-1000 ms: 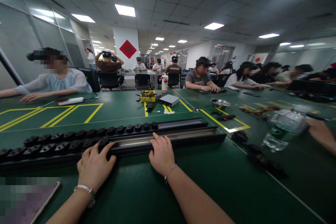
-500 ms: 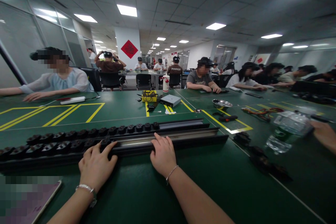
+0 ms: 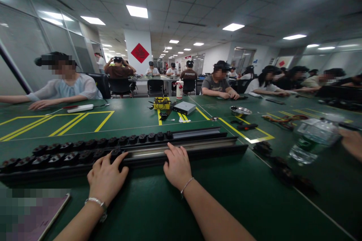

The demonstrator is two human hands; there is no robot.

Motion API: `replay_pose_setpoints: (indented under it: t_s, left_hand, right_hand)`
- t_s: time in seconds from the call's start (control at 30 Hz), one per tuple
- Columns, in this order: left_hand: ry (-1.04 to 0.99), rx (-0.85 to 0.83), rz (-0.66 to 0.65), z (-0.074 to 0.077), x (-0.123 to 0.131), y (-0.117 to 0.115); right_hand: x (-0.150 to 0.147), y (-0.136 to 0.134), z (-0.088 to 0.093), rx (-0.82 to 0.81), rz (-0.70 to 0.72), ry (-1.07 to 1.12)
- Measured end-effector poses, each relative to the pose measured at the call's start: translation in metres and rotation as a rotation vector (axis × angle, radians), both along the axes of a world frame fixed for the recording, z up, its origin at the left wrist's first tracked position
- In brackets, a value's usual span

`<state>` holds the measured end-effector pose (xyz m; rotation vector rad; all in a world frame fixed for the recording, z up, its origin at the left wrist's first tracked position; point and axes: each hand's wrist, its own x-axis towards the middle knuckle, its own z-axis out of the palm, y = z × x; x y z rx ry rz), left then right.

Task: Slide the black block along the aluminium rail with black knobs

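My left hand [image 3: 107, 177] rests at the front edge of a long black rail [image 3: 212, 151]. Its fingers are spread, and the index finger lies against the last black round part [image 3: 116, 152] of a row set in the rail's channel. Farther right, my right hand [image 3: 178, 167] lies with fingers stretched over the same rail, fingertips at its bare metallic strip [image 3: 149, 152]; nothing shows in its grasp. Behind runs a second black rail [image 3: 198, 134], also partly filled with a row of black round parts [image 3: 131, 139].
Loose black parts [image 3: 283, 171] lie at right, near a water bottle [image 3: 308, 141] beside another person's blurred hand [image 3: 350, 141]. A phone [image 3: 52, 218] lies at lower left. Farther back are a metal bowl [image 3: 240, 110], a grey box [image 3: 183, 108] and a yellow object with black cable [image 3: 161, 103].
The whole view has shifted slightly to one side, so everything sits a little farther right. Both hands keep about the same places on the rail.
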<state>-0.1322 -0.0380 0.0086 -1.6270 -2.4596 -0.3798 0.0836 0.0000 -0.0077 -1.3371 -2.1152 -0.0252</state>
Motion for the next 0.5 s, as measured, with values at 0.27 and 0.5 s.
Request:
replay_pose_setpoints:
  t_s: [0.27,0.5]
  left_hand:
    - [-0.016,0.002,-0.003,-0.0017,-0.0012,0.0003]
    - [-0.019,0.008,0.0,-0.0035,-0.0022,0.0007]
  right_hand:
    - [0.0003,0.0008,-0.0012,0.007,0.009,0.017]
    - [0.0003,0.0001,-0.0008,0.004,0.014,0.03]
